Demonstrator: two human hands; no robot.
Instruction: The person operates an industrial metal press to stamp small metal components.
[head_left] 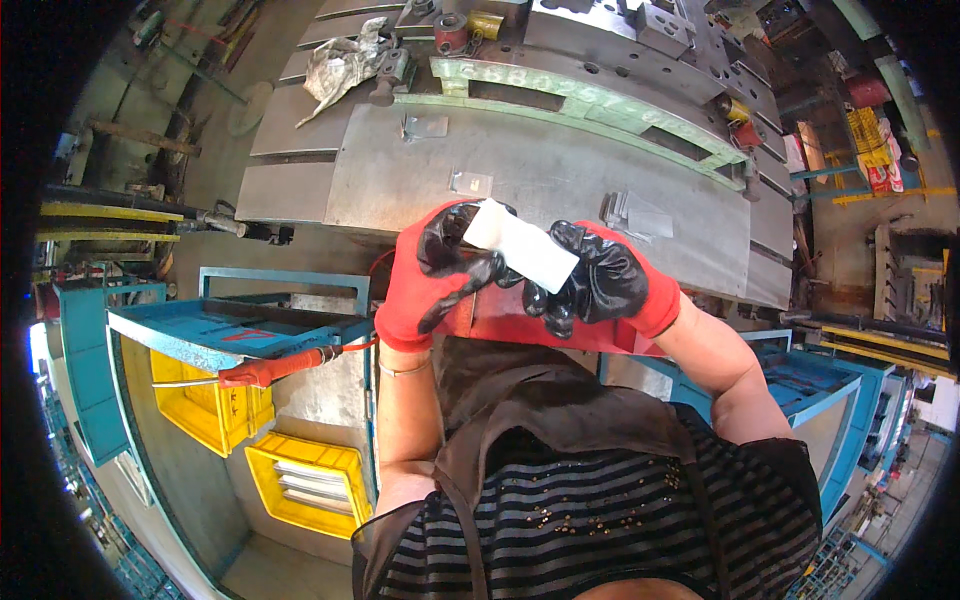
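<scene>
White, smooth-faced rectangular piece (525, 247) is held up over the near edge of a grey metal table (370, 185). The left hand (430, 265), in a red glove with black coating, grasps its left end; the right hand (612, 280), gloved alike, grasps its right end. Fingers (570, 242) cover parts of its edges, and its underside is hidden. Thin grey metal plates (640, 218) lie beyond the right hand, their count unclear. At near left, 1 yellow plastic crate (350, 498) holds pale bars (310, 488), hard to make out.
</scene>
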